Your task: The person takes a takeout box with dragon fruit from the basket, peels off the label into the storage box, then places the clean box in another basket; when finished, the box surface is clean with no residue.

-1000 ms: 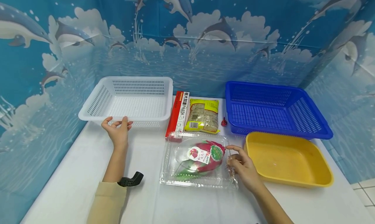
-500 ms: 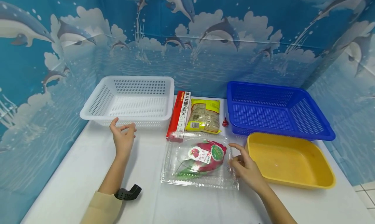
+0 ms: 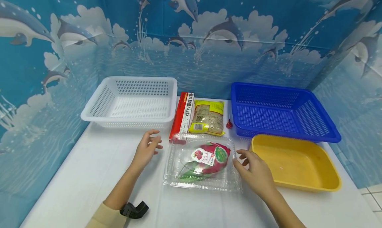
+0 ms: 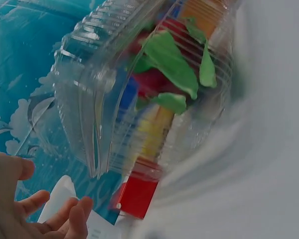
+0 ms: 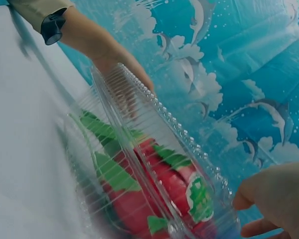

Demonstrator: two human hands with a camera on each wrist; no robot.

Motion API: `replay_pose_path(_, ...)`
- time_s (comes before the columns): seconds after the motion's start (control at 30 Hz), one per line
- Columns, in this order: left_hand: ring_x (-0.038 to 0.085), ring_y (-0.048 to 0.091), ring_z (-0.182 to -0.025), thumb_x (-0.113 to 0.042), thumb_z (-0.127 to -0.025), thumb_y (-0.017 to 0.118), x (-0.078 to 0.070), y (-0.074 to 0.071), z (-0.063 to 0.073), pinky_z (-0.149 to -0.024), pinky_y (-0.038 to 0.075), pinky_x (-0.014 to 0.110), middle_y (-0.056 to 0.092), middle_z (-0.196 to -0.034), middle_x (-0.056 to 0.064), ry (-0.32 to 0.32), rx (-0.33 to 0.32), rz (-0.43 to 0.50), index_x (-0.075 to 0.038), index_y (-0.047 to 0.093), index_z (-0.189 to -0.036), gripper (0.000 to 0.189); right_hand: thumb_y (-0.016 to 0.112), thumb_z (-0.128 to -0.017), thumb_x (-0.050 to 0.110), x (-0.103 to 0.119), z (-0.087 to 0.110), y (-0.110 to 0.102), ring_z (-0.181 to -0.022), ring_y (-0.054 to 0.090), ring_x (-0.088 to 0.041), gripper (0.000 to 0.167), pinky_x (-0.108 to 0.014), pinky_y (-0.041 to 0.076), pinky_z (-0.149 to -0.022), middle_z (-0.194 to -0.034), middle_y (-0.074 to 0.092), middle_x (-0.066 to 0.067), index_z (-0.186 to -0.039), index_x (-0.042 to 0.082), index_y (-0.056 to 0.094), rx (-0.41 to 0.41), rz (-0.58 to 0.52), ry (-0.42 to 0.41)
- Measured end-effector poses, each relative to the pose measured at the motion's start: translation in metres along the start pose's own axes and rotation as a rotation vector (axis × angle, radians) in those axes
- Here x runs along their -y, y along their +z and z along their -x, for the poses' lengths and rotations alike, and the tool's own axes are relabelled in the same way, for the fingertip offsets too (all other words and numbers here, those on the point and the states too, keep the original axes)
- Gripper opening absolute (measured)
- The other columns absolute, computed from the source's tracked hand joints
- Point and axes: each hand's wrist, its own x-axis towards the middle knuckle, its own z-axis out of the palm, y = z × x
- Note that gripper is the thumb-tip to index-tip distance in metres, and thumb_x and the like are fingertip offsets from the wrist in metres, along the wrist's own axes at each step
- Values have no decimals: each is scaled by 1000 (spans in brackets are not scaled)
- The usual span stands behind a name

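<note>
A clear plastic clamshell box (image 3: 171,160) lies on the white table with a red and green dragon fruit (image 3: 220,167) inside, seen through its labelled lid. Just left of the box, my left hand (image 3: 146,148) hovers with fingers loosely bent and nothing in them; the left wrist view shows these fingers (image 4: 77,216) apart from the box wall. At the box's right edge is my right hand (image 3: 256,171), thumb and fingers relaxed around the corner. In the right wrist view its fingertips (image 5: 244,196) sit right at the ridged rim.
Behind the box lie a red pasta box (image 3: 178,117), a yellow bag of noodles (image 3: 209,117) and a small red item (image 3: 229,124). A white basket (image 3: 128,123) stands at back left, a blue basket (image 3: 244,131) at back right, a yellow basin (image 3: 295,165) in front of it.
My left hand has left the white basket's front rim and moved right and nearer, to beside the clamshell box. My right hand has stayed at the box's right edge, its fingers shifting slightly.
</note>
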Motion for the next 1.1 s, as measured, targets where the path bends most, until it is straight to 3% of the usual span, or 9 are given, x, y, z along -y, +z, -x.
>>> replay_pose_path(0.13, 34, 62, -97, -26, -98, 59, -4, 9, 5, -74, 52, 38, 58, -114, 19, 54, 74, -62, -13, 47, -136, 42, 70, -87, 19, 7, -5, 2, -82, 58, -24, 24, -37, 46, -64, -91, 62, -8, -105, 4, 71, -121, 8, -42)
replay_pose_path(0.23, 32, 59, -100, -28, -95, 65, -3, 11, 9, -78, 52, 41, 55, -117, 17, 81, 125, -105, -15, 45, -139, 50, 73, -83, 13, 14, -9, 6, -86, 57, -23, 19, -39, 48, -67, -92, 62, -7, -99, 4, 73, -155, -19, -96)
replay_pose_path(0.4, 30, 57, -102, -22, -90, 70, 3, 11, 15, -80, 51, 42, 51, -120, 16, 96, 233, -114, -23, 41, -142, 60, 76, -82, 10, 32, -17, 17, -87, 56, -22, 10, -39, 48, -74, -89, 62, -4, -90, 5, 73, -90, -51, -179)
replay_pose_path(0.63, 20, 50, -72, -15, -91, 67, 10, 13, 17, -56, 44, 26, 43, -110, 18, 112, 393, -32, -26, 32, -146, 66, 79, -81, 12, 45, -22, 26, -74, 48, -13, 7, -29, 45, -65, -80, 56, 5, -82, 9, 73, -27, -7, -156)
replay_pose_path(0.77, 16, 48, -63, -14, -92, 66, 14, 15, 17, -53, 46, 25, 42, -108, 18, 137, 418, -19, -22, 34, -146, 64, 80, -80, 11, 47, -21, 26, -72, 46, -12, 8, -31, 43, -65, -77, 54, 4, -81, 8, 72, -17, 7, -131)
replay_pose_path(1.1, 16, 52, -59, -14, -92, 65, 19, 19, 16, -55, 50, 26, 44, -107, 18, 170, 408, 1, -19, 34, -145, 61, 74, -81, 11, 53, -24, 21, -72, 50, -16, 6, -33, 46, -68, -76, 55, 1, -79, 7, 70, 54, -18, -21)
